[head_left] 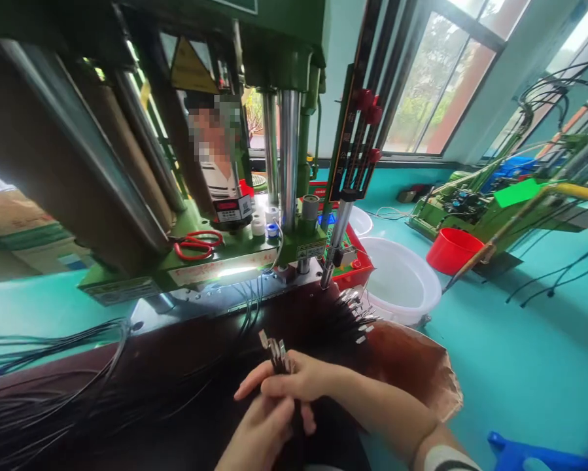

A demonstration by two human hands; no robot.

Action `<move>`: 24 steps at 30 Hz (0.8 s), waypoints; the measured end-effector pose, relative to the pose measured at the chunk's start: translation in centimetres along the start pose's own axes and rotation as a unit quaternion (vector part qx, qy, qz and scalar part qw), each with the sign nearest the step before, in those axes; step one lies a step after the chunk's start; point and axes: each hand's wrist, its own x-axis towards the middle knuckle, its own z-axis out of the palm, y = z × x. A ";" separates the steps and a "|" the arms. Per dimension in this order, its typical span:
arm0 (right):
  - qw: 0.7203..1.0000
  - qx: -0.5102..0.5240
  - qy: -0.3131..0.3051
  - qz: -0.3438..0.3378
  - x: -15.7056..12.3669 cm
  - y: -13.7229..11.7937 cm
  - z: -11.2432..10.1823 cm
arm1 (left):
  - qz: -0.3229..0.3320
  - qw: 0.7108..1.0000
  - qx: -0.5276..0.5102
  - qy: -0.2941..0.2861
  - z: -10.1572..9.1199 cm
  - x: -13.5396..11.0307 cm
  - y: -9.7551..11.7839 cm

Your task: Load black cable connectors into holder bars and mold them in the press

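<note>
Bundle of thin black cables w/ shiny silver metal ends [276, 353] is in the hands, near the dark-brown bench [169, 341]. Long axis runs up & away from the person, metal ends on top, tipped a bit L. R hand [306, 379] is nearer those ends, fingers closed round the cables just below. L hand [264, 428] sits lower, thumb up; other fingers hidden, can't tell its grip. Similar black-cable pile w/ silver tips [355, 315] lies fwd & R.

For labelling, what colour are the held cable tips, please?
The cable tips look silvery in the head view.
</note>
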 end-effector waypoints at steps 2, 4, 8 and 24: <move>0.998 0.059 0.027 -0.024 0.9 -0.2 -0.7 | -0.026 0.992 -0.124 0.019 1.0 0.5 0.3; 0.991 0.069 0.077 -0.090 1.6 -1.7 -1.8 | -0.045 0.985 -0.164 0.013 1.9 1.0 0.5; 0.988 -0.148 0.018 -0.034 2.4 -6.2 -3.7 | -0.031 0.993 -0.112 0.014 3.1 1.8 0.9; 0.972 -0.192 0.116 0.070 1.0 -5.8 -5.0 | -0.033 0.992 -0.124 -0.008 4.4 3.4 3.4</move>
